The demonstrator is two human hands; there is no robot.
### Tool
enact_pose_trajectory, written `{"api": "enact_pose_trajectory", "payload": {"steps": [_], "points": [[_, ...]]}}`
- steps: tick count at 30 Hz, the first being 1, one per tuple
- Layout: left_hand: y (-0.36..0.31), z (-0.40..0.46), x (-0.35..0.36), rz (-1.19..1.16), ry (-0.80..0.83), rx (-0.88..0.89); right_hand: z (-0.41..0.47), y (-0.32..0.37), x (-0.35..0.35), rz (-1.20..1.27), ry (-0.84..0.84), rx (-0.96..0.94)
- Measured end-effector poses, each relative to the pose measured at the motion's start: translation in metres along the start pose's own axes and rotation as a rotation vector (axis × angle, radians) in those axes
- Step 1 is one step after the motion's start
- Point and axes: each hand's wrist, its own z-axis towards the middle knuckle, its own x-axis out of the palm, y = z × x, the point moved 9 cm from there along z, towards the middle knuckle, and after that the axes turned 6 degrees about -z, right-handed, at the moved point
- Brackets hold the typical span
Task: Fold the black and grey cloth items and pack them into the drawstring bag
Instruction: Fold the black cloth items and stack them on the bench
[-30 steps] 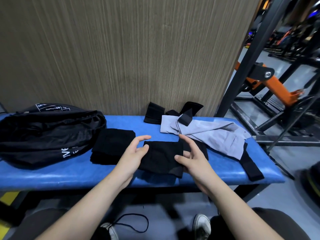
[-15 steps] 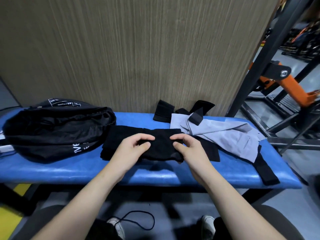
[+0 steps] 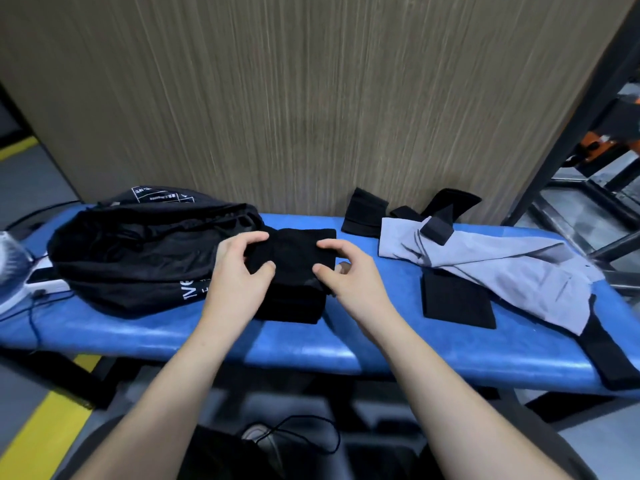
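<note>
both hands grip one folded black cloth [image 3: 291, 252], held over a second folded black piece [image 3: 294, 303] that lies flat on the blue bench [image 3: 398, 344]. the left hand [image 3: 239, 271] pinches the cloth's left edge, thumb in front, fingers curled over the top. the right hand [image 3: 349, 271] pinches the right edge the same way; its lower fingers are partly hidden behind the cloth. whether the held cloth touches the piece beneath cannot be told, black on black.

just left of the hands, touching the stack, sits the black drawstring bag [image 3: 138, 258], its mouth turned toward the cloths; its inside is too dark to read. white lettering on its front is cut off by the left hand. a white object [image 3: 41, 289] at the bag's far left is partly hidden behind it and cut off by the frame edge.

right of the hands, apart from them: one flat black square [image 3: 455, 299], one grey garment [image 3: 502, 268] spread across the bench with a black strap [image 3: 609, 351] hanging over the front edge. behind it, against the wood-grain wall [image 3: 311, 98], black pieces [image 3: 367, 216] overlap; their number is unclear. one small black piece [image 3: 436, 230] rests on the grey garment.

count: two hands, one bag, one grey item, at least five black items.
</note>
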Motion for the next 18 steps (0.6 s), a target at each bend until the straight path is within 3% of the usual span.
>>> {"api": "enact_pose_trajectory", "payload": {"steps": [6,11,15,18], "points": [[0.019,0.002,0.000,0.266,0.034,-0.038,0.006,-0.007,0.023,-0.281,0.035,-0.023],[0.024,0.000,-0.002,0.340,0.047,-0.033,0.003,-0.010,0.017,-0.334,-0.017,-0.049],[-0.006,-0.007,-0.005,0.406,-0.067,0.209,-0.001,-0.011,0.005,-0.316,-0.093,-0.053],[-0.020,-0.010,0.013,0.481,0.032,0.394,-0.006,-0.009,0.012,-0.323,-0.014,-0.091]]}}
